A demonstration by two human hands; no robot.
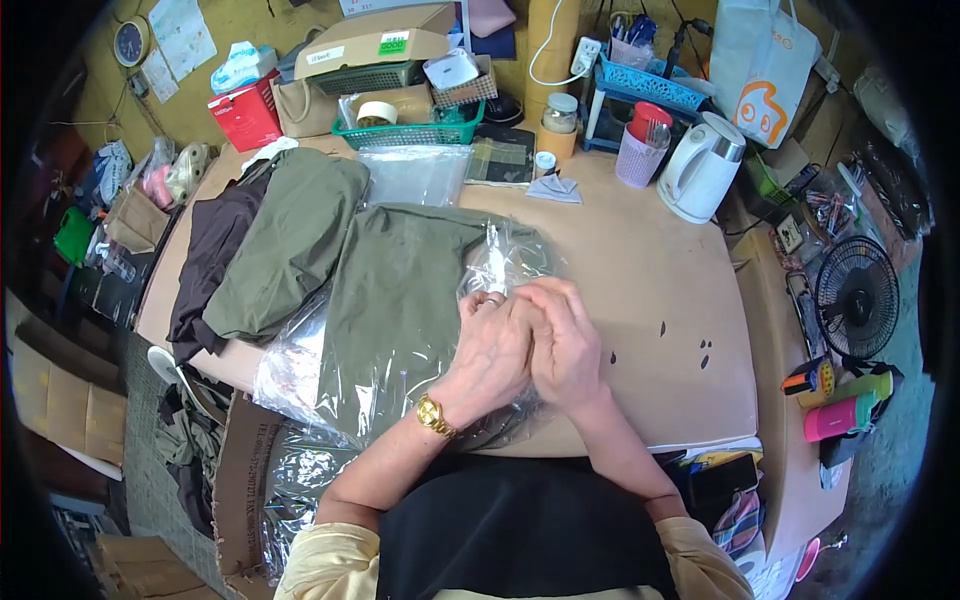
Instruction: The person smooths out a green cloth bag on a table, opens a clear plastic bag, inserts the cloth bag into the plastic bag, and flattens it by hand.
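Note:
A folded olive-green garment (pixel 390 290) lies on the table, partly inside a clear plastic bag (pixel 508 250). My left hand (pixel 490 345), with a gold watch at its wrist, is closed on the bag at the garment's right side. Pressed against it is my right hand (pixel 566 345), fingers curled and pinched together; what they hold is hidden. To the left lie another olive-green garment (pixel 290 235) and a dark brown one (pixel 215 265). Behind is a stack of flat clear bags (pixel 415 170).
A green basket (pixel 465 132) with tape stands at the back, beside a red box (pixel 247 115). A white kettle (pixel 702 168), a lilac cup (pixel 640 160) and a jar (pixel 560 115) stand back right. A fan (pixel 857 297) is at far right. An open carton (pixel 238 490) sits below the front left edge.

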